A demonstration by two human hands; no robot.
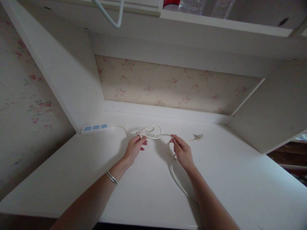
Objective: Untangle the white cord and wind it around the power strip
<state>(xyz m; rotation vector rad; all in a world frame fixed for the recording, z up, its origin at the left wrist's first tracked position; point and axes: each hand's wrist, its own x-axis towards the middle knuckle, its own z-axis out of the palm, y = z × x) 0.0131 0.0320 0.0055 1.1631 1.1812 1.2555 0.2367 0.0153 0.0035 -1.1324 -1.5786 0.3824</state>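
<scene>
A white power strip (96,128) with blue sockets lies at the back left of the white desk (148,191). Its cream cord (153,130) runs right into a loose knot of loops. My left hand (134,147) pinches the cord at the knot. My right hand (182,151) pinches the same cord a little to the right. Beyond my right hand the cord ends in a plug (198,137) lying on the desk. Another loop of cord (176,179) trails toward me under my right wrist. A silver bangle (111,177) sits on my left wrist.
The desk sits in a white alcove with side panels (69,80) left and right and floral wallpaper (168,84) behind. A shelf (216,22) overhead holds a clear plastic item and something red. A white hanger hook (112,17) hangs at the top.
</scene>
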